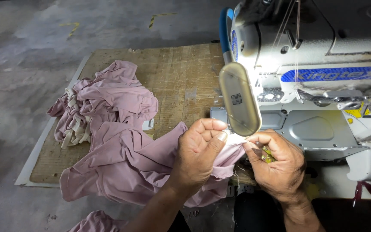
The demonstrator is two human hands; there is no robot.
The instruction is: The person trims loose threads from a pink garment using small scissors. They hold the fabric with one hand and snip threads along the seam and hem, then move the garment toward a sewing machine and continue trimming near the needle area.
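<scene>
- A heap of pale pink fabric (108, 111) lies bunched on a worn wooden board (181, 73) at the left, with cream ribbed trim (71, 124) showing among the folds; the board sits above a grey concrete floor (13, 64).
- The same cloth runs in loose folds to the middle of the frame, where its edge reaches both hands; a further fold (95, 222) hangs below the board's front edge.
- The left hand (199, 150) is closed on the cloth, thumb pressed over the fingers, pinching a gathered edge.
- The right hand (275, 165) is clamped on the same edge just beside the left, fingertips nipping a small whitish bit of cloth (237, 139); a small yellowish object (266, 154) is tucked in its palm, too hidden to identify.
- The hands are close together, almost touching, directly below an oval lamp (239, 99) on the white sewing machine (323, 64).
- The cloth looks light, thin and very limp; it would likely sag and slide if held at one point, and appears stretchy rather than fragile.
- The firmest purchase seems to be at the edge, pinched between thumb and forefinger with both hands, as here.
- The machine's grey bed (318, 133) lies at the right, behind the right hand.
</scene>
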